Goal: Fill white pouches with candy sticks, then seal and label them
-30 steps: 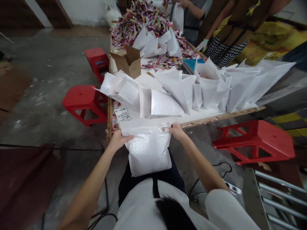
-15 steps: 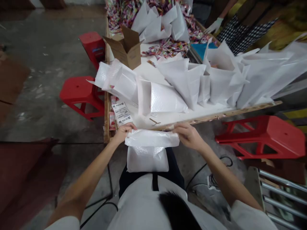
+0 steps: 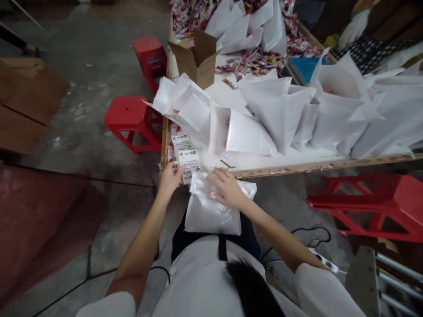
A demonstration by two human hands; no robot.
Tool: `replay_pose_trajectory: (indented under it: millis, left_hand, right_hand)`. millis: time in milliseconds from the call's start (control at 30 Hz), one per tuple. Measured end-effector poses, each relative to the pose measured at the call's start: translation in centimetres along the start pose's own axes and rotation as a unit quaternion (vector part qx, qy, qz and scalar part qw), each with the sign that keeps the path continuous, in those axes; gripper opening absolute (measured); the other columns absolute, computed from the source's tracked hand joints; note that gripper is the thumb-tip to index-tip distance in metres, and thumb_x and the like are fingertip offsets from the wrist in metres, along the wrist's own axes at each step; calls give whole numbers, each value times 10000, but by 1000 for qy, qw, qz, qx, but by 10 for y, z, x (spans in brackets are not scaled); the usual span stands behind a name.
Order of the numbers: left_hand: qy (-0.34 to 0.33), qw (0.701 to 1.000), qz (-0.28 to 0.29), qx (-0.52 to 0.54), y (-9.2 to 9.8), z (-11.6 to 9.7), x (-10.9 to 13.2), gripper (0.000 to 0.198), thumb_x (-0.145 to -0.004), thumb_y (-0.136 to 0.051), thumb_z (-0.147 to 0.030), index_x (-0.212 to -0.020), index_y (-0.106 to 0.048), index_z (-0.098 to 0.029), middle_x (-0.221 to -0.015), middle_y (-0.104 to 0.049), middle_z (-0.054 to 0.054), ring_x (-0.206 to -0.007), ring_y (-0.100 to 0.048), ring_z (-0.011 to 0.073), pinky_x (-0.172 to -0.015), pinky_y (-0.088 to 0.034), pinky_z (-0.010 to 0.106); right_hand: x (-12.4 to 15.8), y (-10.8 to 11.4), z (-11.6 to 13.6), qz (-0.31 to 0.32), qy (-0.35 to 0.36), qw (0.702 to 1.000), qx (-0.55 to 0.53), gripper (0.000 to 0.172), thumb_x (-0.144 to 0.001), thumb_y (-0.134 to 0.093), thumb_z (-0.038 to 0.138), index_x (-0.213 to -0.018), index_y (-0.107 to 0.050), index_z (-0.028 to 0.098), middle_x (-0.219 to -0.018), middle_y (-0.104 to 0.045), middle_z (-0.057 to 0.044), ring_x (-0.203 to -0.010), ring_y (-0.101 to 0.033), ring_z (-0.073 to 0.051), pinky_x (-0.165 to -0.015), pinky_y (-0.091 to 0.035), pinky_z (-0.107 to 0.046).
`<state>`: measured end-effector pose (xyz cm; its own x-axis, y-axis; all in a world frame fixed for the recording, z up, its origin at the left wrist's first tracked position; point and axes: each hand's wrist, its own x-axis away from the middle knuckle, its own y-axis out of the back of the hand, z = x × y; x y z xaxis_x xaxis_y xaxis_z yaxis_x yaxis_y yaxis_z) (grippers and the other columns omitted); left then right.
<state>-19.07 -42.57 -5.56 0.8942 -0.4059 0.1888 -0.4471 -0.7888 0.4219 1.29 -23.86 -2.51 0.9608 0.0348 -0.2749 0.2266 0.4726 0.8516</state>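
Observation:
A white bubble mailer (image 3: 213, 218) rests on my lap against the table edge, its upper flap folded over. My right hand (image 3: 228, 189) lies over that flap with the fingers spread, pressing on it. At the table's left front corner, my left hand (image 3: 170, 179) has its fingertips closed at the left edge of a printed label (image 3: 189, 160). Another printed label (image 3: 181, 141) lies just behind it. Several open white mailers, one of them a bubble mailer (image 3: 253, 134), stand or lean on the table (image 3: 228, 94) beyond my hands.
An open cardboard box (image 3: 198, 66) stands at the table's left side, near a heap of small wrapped packets (image 3: 254, 61). Red stools (image 3: 128, 119) flank the table. At the upper right is a co-worker's gloved hand (image 3: 355, 28). Cables and a power strip (image 3: 324, 259) lie on the floor.
Both hands have left the ends of the mailer's folded flap. My left hand has moved to the labels, which are now spread apart; my right hand has moved onto the flap's middle.

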Motion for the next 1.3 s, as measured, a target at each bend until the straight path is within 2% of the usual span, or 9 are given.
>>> replay_pose_trajectory:
  millis: [100, 167, 267, 367, 533, 733, 1067, 1167, 1300]
  left_hand:
    - [-26, 999, 35, 30, 4, -15, -18, 295, -673, -812, -341, -880, -714, -156, -846, -775, 98, -796, -735, 267, -699, -574, 331]
    - [-42, 997, -25, 55, 22, -25, -26, 294, -663, -805, -388, -818, -714, -155, -824, -775, 92, -812, -731, 281, -708, -574, 347]
    - [-41, 984, -93, 145, 56, -38, -29, 408, -670, -797, -475, -897, -721, -145, -841, -778, 84, -835, -730, 279, -724, -581, 365]
    - [-14, 970, -30, 240, 71, -56, -21, 525, -596, -877, -488, -951, -727, -132, -856, -784, 92, -853, -736, 280, -757, -594, 383]
    - [41, 953, 47, 297, 56, -82, -2, 455, -567, -919, -361, -914, -735, -132, -797, -781, 82, -750, -735, 254, -708, -604, 366]
    - [76, 944, 108, 301, 50, -78, 3, 276, -633, -836, -226, -869, -727, -133, -719, -748, 60, -633, -702, 206, -597, -570, 304]
    - [40, 966, 69, 247, 37, -48, -27, 310, -601, -801, -262, -874, -696, -158, -713, -738, 41, -611, -674, 203, -560, -529, 294]
    - [-3, 987, 25, 162, 50, -29, -48, 315, -606, -773, -281, -879, -681, -157, -841, -773, 75, -775, -717, 249, -684, -565, 337]
    - [-79, 996, 26, -27, 71, -12, -75, 323, -642, -761, -326, -907, -689, -157, -968, -785, 114, -926, -718, 292, -818, -561, 370]
  right_hand:
    - [-6, -17, 8, 78, 43, 996, 29, 416, -959, -625, 347, -1349, -658, 205, -1409, -606, -166, -1304, -509, -336, -1160, -359, -588]
    - [2, -18, 5, 86, 10, 996, 28, 346, -952, -596, 248, -1277, -699, 187, -1359, -635, -167, -1264, -535, -319, -1119, -410, -547]
    - [9, -8, 0, 40, -59, 997, 4, 230, -933, -570, 191, -1071, -753, 170, -1208, -690, -162, -1168, -585, -321, -1039, -467, -526]
    - [-15, -4, 13, -55, -89, 992, -68, 231, -954, -595, 296, -1110, -717, 175, -1159, -695, -160, -1134, -617, -317, -1033, -487, -519]
    - [-88, -16, 57, -136, -70, 955, -256, 645, -940, -633, 430, -1482, -389, 180, -1140, -690, -113, -1014, -679, -244, -883, -581, -388]
    - [-100, -5, 67, -161, -19, 972, -170, 237, -988, -477, 207, -1171, -627, 206, -1053, -695, -78, -960, -671, -204, -855, -554, -313]
    - [-83, 20, 94, -173, -109, 978, -32, 221, -977, -511, 202, -1006, -723, 256, -1137, -615, -86, -1084, -593, -259, -945, -547, -411]
    - [-56, 80, 117, -338, -97, 935, -45, 114, -974, -579, 247, -946, -684, 281, -1096, -588, -63, -1093, -607, -245, -953, -558, -436]
    - [-15, 132, 126, -591, -152, 779, -144, 125, -930, -675, 259, -1006, -579, 283, -941, -537, 7, -823, -613, -139, -692, -536, -266]
